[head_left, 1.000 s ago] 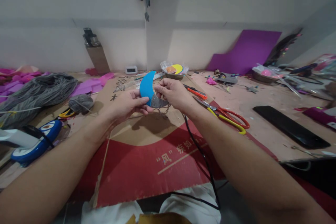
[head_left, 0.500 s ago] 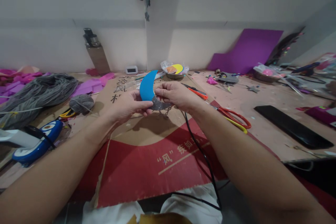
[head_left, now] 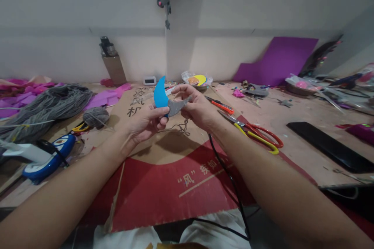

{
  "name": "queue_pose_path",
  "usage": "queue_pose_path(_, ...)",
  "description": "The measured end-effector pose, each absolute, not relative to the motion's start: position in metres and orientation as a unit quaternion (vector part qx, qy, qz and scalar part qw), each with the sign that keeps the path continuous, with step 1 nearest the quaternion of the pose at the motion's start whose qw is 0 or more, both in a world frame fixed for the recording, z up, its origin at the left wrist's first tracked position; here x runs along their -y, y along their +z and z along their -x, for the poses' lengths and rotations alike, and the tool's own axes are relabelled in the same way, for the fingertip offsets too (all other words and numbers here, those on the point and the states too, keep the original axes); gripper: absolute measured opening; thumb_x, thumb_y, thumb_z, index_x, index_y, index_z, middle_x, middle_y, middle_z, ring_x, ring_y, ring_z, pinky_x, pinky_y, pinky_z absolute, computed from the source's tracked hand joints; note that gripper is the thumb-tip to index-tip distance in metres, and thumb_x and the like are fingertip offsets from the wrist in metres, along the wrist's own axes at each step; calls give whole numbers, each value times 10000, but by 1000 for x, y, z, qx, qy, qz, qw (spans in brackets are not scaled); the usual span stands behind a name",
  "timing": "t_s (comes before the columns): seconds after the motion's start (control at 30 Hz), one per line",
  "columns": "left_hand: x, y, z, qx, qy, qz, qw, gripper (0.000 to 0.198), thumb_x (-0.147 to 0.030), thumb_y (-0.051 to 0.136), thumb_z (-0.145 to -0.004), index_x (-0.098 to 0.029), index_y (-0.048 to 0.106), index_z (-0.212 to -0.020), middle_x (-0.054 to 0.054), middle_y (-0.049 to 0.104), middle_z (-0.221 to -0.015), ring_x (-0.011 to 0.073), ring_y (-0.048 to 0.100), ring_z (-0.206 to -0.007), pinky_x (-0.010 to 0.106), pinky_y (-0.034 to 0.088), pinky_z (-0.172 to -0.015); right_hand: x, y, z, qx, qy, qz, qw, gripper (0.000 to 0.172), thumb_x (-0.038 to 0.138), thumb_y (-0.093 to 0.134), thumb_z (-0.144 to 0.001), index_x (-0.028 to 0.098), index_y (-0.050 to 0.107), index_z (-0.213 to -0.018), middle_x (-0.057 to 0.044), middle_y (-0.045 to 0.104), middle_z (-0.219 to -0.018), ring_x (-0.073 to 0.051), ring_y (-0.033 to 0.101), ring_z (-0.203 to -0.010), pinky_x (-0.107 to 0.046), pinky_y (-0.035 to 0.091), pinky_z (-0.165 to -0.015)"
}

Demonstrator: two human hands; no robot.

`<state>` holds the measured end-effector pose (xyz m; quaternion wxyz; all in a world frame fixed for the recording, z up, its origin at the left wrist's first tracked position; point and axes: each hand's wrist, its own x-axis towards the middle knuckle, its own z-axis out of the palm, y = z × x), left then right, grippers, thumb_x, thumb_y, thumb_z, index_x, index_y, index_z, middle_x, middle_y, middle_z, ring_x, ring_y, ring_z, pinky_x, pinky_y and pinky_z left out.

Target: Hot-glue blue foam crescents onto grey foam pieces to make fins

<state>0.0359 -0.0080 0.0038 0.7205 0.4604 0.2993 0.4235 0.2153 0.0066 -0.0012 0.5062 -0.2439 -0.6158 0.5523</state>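
My left hand [head_left: 145, 123] and my right hand [head_left: 196, 106] are raised together above a flattened cardboard box [head_left: 163, 171]. Between them is a blue crescent-shaped foam piece [head_left: 159, 93] with a grey glittery piece [head_left: 175, 106] stuck at its lower tip. My left thumb and fingers pinch the joint from the left. My right fingers pinch the grey piece from the right. A loose grey thread [head_left: 179, 126] dangles below the pieces.
Red-and-yellow scissors [head_left: 257, 132] and an orange utility knife [head_left: 220, 104] lie right of my hands. Grey yarn [head_left: 43, 107] and a small ball of it [head_left: 96, 116] lie at the left, near a blue-and-white tool [head_left: 43, 155]. A black strip [head_left: 330, 146] lies at the right.
Both hands lifted the joined pieces slightly and tilted them, so the crescent stands more upright. The camera view shifted a little.
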Motion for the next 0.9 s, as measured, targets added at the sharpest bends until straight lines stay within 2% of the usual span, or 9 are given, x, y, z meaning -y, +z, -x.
queue_pose_path(0.1,8,3,-37,-289,432,-438,733,213,-188,792,-668,-116,622,-772,-38,538,-529,22,456,-418,105,357,-389,-3,-2,-210,647,487,254,528,254,263,680,-784,245,618,-1029,67,509,-693,-56,321,-497,-217,229,-444)
queue_pose_path(0.2,9,3,-38,-296,439,-414,741,192,-158,785,-681,-120,625,-779,-40,533,-552,9,438,-413,92,346,-382,2,0,-209,654,453,288,533,161,336,689,-783,230,650,-897,54,516,-673,-69,376,-543,-225,251,-476)
queue_pose_path(0.27,10,4,-40,-293,440,-414,741,182,-198,784,-706,-130,640,-794,-21,578,-612,6,448,-425,91,342,-383,2,0,-208,644,446,311,538,177,370,703,-770,223,638,-844,50,529,-670,-69,377,-541,-228,247,-478)
queue_pose_path(0.37,9,1,-38,-299,427,-450,725,306,-461,693,-798,-157,670,-828,33,650,-709,41,485,-444,138,352,-376,-2,-2,-208,605,466,335,552,196,364,708,-751,212,591,-790,56,532,-649,-55,335,-491,-226,222,-452)
queue_pose_path(0.43,5,-3,-35,-340,392,-497,695,515,-655,544,-822,-159,675,-781,59,642,-664,70,480,-418,182,342,-365,-5,-4,-208,564,491,348,565,209,353,699,-744,207,550,-758,63,519,-622,-48,312,-459,-223,203,-433)
queue_pose_path(0.5,0,-8,-31,-415,380,-543,623,644,-748,441,-812,-155,654,-678,56,582,-561,78,440,-383,204,298,-354,-8,-6,-208,535,513,357,568,218,342,692,-740,202,525,-740,63,515,-609,-44,309,-446,-218,192,-420)
queue_pose_path(0.63,-13,-11,-24,-479,510,-565,438,569,-703,518,-807,-168,626,-647,35,548,-550,93,446,-436,223,294,-400,-5,-6,-204,522,530,383,547,193,304,665,-759,196,510,-718,62,507,-585,-42,306,-429,-217,170,-406)
queue_pose_path(0.77,-14,-4,-23,-439,554,-602,371,413,-578,660,-777,-166,681,-775,51,650,-740,120,543,-622,223,392,-537,0,-8,-196,537,516,414,524,187,271,645,-770,196,500,-680,67,485,-551,-44,301,-422,-219,169,-407)
queue_pose_path(0.9,-5,2,-26,-442,523,-645,339,294,-446,758,-722,-168,709,-803,29,669,-757,124,541,-664,232,411,-611,3,-14,-191,574,490,411,512,190,294,658,-757,194,523,-669,73,475,-542,-49,311,-441,-213,209,-421)
